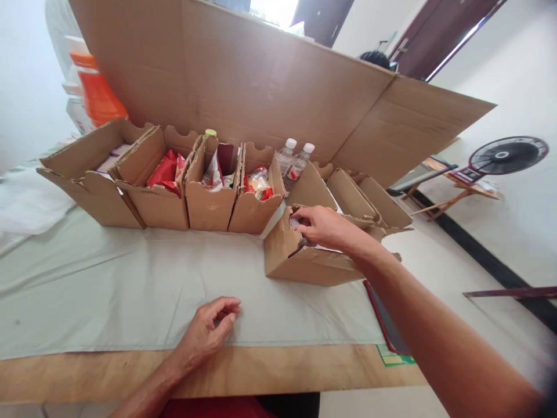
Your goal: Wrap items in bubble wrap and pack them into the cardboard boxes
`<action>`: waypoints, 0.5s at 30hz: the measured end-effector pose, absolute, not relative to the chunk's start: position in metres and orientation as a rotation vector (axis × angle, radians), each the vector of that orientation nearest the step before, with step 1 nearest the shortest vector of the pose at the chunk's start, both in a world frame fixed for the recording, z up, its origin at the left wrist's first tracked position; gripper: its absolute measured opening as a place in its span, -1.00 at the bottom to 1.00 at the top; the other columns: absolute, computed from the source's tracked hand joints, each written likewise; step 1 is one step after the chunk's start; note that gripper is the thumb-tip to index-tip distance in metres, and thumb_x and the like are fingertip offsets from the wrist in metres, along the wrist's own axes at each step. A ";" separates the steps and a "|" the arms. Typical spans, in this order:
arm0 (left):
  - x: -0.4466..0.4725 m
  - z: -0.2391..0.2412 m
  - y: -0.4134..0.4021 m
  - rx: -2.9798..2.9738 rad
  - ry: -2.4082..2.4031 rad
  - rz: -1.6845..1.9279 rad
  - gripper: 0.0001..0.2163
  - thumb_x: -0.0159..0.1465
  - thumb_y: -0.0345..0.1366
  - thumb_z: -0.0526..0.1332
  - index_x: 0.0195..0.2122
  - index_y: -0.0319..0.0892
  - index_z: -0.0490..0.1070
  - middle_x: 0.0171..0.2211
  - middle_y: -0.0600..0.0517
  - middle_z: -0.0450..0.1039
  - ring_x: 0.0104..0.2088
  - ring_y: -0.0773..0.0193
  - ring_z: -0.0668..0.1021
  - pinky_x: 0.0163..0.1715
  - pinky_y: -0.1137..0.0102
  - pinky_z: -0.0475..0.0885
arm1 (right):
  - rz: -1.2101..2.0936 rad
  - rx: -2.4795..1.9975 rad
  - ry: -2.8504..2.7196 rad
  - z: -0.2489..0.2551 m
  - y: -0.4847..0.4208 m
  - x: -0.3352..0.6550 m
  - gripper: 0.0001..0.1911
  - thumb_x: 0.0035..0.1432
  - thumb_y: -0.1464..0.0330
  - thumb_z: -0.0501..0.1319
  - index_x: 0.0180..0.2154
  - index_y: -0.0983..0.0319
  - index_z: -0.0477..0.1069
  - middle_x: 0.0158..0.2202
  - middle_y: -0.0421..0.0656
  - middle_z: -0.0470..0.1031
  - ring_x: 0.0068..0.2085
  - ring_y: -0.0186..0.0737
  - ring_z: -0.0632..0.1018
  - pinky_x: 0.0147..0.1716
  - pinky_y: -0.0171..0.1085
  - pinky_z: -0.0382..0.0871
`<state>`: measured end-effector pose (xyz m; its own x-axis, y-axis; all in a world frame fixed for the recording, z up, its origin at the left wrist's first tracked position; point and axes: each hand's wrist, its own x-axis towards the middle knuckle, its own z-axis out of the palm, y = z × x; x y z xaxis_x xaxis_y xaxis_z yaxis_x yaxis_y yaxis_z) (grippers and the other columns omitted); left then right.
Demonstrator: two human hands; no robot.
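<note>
At the near box on the right, my right hand [319,225] reaches over the top of a cardboard box [282,249]. Its thumb and forefinger are curled together at the box's front notch, by a small clear or whitish thing [295,222] whose kind I cannot make out. The other fingertips are hidden inside the box. My left hand [213,325] rests on the pale tablecloth [143,290] near the front edge, fingers loosely bent, a gap between thumb and forefinger, holding nothing.
Several cardboard boxes [209,212] stand in a row at the left, holding red packets [165,171] and other packages. Two bottles [300,162] stand behind. More boxes [348,191] sit at right. A tall cardboard panel [278,81] rises behind. A dark tablet-like thing [385,319] lies near my right forearm.
</note>
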<state>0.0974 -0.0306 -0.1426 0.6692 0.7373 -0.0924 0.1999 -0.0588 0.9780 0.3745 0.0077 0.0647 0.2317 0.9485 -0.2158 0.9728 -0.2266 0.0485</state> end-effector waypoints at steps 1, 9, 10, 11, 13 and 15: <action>0.097 -0.143 -0.031 1.608 0.787 0.525 -0.70 0.31 -0.17 0.13 -0.06 -0.16 0.54 -0.18 -0.08 0.66 -0.16 0.13 0.67 -0.17 0.30 0.55 | -0.202 2.316 1.832 0.065 0.008 0.375 -0.75 0.19 0.35 0.13 -0.23 0.13 0.59 -0.25 -0.15 0.64 -0.26 -0.14 0.58 -0.40 -0.29 0.18; 0.095 -0.135 -0.035 1.529 0.837 0.515 -0.71 0.31 -0.14 0.16 -0.08 -0.16 0.54 -0.16 -0.10 0.66 -0.12 0.09 0.67 -0.12 0.26 0.57 | -0.120 2.369 1.861 0.066 -0.002 0.378 -0.71 0.19 0.28 0.19 -0.10 0.09 0.60 -0.23 -0.15 0.66 -0.23 -0.08 0.59 -0.38 -0.25 0.20; 0.096 -0.129 -0.037 1.507 0.864 0.516 -0.71 0.31 -0.12 0.16 -0.08 -0.15 0.54 -0.15 -0.10 0.65 -0.11 0.09 0.66 -0.11 0.26 0.57 | -0.101 2.443 1.885 0.070 -0.013 0.379 -0.70 0.20 0.26 0.20 -0.07 0.09 0.60 -0.26 -0.17 0.65 -0.25 -0.10 0.59 -0.37 -0.25 0.23; 0.097 -0.121 -0.039 1.502 0.884 0.519 -0.71 0.32 -0.12 0.15 -0.09 -0.15 0.54 -0.15 -0.10 0.65 -0.10 0.08 0.66 -0.10 0.25 0.57 | -0.059 2.551 1.927 0.074 -0.027 0.381 -0.71 0.20 0.25 0.21 -0.08 0.10 0.60 -0.29 -0.19 0.65 -0.28 -0.13 0.59 -0.35 -0.25 0.27; 0.100 -0.102 -0.043 1.550 0.892 0.546 -0.73 0.32 -0.13 0.16 -0.10 -0.12 0.55 -0.12 -0.10 0.63 -0.06 0.07 0.64 -0.07 0.23 0.57 | 0.142 2.852 2.024 0.079 -0.065 0.387 -0.76 0.21 0.23 0.23 -0.14 0.12 0.61 -0.29 -0.20 0.65 -0.27 -0.16 0.61 -0.27 -0.24 0.37; 0.108 -0.084 -0.046 1.622 0.868 0.585 -0.73 0.32 -0.16 0.18 -0.04 -0.08 0.55 -0.02 -0.10 0.58 -0.05 0.07 0.62 -0.05 0.21 0.56 | 0.572 3.189 1.999 0.074 -0.109 0.399 -0.78 0.23 0.21 0.24 -0.18 0.14 0.61 -0.22 -0.14 0.66 -0.19 -0.14 0.63 -0.13 -0.20 0.44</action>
